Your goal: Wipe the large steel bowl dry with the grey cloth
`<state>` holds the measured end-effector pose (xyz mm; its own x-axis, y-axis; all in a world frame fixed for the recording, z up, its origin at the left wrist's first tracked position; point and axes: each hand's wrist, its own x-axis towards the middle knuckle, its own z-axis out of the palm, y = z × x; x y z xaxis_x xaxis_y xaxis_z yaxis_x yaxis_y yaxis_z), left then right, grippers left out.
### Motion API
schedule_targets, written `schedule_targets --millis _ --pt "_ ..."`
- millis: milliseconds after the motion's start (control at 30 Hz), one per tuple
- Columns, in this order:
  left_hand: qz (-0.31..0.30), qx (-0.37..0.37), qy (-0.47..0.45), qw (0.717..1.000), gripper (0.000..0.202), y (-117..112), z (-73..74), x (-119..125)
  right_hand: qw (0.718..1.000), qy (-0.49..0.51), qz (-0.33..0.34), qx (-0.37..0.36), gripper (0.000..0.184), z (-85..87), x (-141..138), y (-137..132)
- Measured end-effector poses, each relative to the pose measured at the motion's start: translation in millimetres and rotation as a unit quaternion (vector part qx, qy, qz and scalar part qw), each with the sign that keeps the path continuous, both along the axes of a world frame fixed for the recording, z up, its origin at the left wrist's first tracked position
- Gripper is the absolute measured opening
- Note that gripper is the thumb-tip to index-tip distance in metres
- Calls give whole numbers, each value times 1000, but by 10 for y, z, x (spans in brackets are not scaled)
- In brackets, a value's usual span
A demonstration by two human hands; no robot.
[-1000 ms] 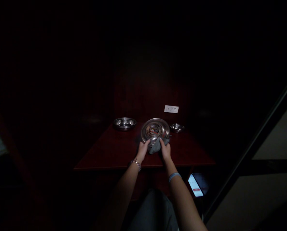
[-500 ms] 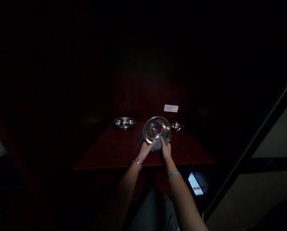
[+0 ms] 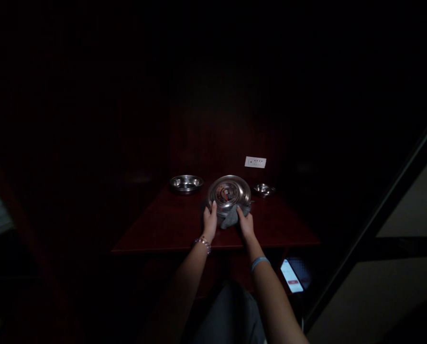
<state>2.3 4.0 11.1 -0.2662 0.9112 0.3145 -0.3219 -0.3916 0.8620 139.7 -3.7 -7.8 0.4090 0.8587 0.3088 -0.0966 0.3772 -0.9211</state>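
A round shiny metal basin (image 3: 240, 186) with a printed label in its middle is held tilted above the desk, its inside facing me. My left hand (image 3: 210, 223) grips the rim at the lower left, thumb on the inner side. At the lower right, my right hand (image 3: 246, 222) pinches a grey cloth (image 3: 230, 218) over the rim, thumb inside. The fingers of both hands behind the basin are hidden.
A metal basin (image 3: 186, 189) stands at the back left of the dark red desk (image 3: 145, 234), and a smaller metal bowl (image 3: 264, 190) at the back right. A white socket plate (image 3: 255, 162) is on the wall. A lit phone (image 3: 291, 276) lies below the right desk edge.
The basin has turned and shifted slightly left and down. My left hand has moved left along the rim, its thumb now pointing up. The cloth stays in my right hand.
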Motion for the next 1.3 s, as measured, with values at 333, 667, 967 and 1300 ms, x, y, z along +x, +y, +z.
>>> schedule_targets --millis 333,667,967,1300 --pt "-72 -17 63 995 50 -172 63 62 999 28 -11 -15 54 6 21 -49" --pt "-101 -30 58 993 32 -92 -5 45 1000 8 -13 -8 52 83 -39 -114" --pt "-12 1 4 1000 40 -79 62 -2 1000 5 -5 -5 54 27 -17 -54" --pt "-80 11 91 993 40 -34 -31 78 1000 10 -15 -12 54 22 5 -51"
